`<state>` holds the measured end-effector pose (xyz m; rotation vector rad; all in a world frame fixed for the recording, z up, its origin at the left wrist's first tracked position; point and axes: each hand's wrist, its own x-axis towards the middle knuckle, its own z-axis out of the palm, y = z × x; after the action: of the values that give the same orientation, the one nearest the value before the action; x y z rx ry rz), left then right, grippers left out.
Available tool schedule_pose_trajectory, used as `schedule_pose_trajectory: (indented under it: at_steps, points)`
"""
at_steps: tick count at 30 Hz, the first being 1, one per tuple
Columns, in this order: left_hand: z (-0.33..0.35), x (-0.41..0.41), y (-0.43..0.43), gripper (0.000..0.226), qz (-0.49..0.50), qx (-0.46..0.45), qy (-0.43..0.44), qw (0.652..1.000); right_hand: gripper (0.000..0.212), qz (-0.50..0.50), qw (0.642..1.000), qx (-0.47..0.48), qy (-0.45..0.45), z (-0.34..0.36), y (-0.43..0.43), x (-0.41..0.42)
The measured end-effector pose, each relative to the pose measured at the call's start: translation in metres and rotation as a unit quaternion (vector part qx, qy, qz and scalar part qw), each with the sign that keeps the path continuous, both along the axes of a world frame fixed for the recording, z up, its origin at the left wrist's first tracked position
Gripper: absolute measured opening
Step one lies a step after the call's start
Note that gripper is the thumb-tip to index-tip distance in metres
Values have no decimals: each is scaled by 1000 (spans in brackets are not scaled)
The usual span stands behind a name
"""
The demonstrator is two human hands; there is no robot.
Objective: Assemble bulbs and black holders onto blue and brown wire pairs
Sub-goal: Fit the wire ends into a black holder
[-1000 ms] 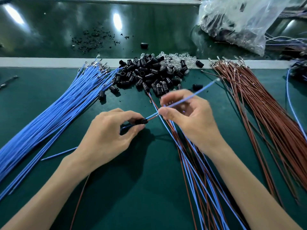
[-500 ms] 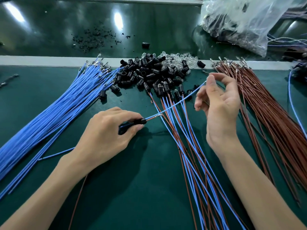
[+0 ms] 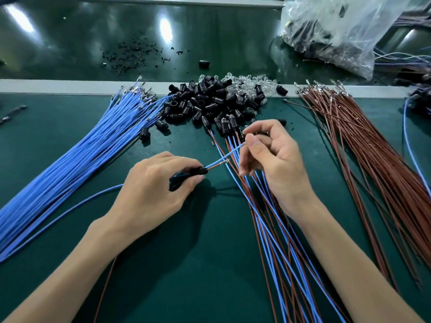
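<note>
We judge this to be the threading step. Our left hand (image 3: 154,192) has its fingers (image 3: 184,163) clamped on one black holder (image 3: 194,171), held over the counter (image 3: 210,252). A blue wire (image 3: 229,153) and a brown wire (image 3: 217,164) stick out of the holder's front end side by side, and the brown one's metal tip is bare. Our right hand (image 3: 272,164) pinches the blue wire further out, thumb and forefinger together on it, while the other fingers curl loosely. Both wires trail back under the left palm toward us.

No bulb is on this pair yet. The clear bulbs (image 3: 247,81) lie at the back of the heap of holders (image 3: 210,101), well apart from our hands. The finished pairs (image 3: 268,217) run beneath the right wrist.

The next move, we think, is to even up the two tips, let go of the blue wire and reach for one bulb. We would then seat its legs on the tips and draw it back into the holder. That calls for a steady left grip, so the wires do not slip back through.
</note>
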<state>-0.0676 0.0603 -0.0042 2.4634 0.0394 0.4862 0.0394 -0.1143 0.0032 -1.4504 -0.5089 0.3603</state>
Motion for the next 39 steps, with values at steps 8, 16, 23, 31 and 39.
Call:
schedule_pose_trajectory:
  at_steps: [8,16,23,31,39]
  points:
    - [-3,1,-8,19,-5,-33,-33,999,9,-31,989,-95,-110,-3,2,-5]
    - [-6,2,-20,25,-16,-71,-37,997,18,8,992,-80,-98,-6,3,-7]
    - [-10,8,-24,19,-2,-79,-46,996,12,2,977,-119,-175,-6,7,-13]
    - [-14,10,-22,18,-16,-136,-43,990,4,56,961,-182,-199,6,6,1]
    - [-14,11,-20,12,-47,-194,-35,979,21,-47,868,-397,-296,8,20,110]
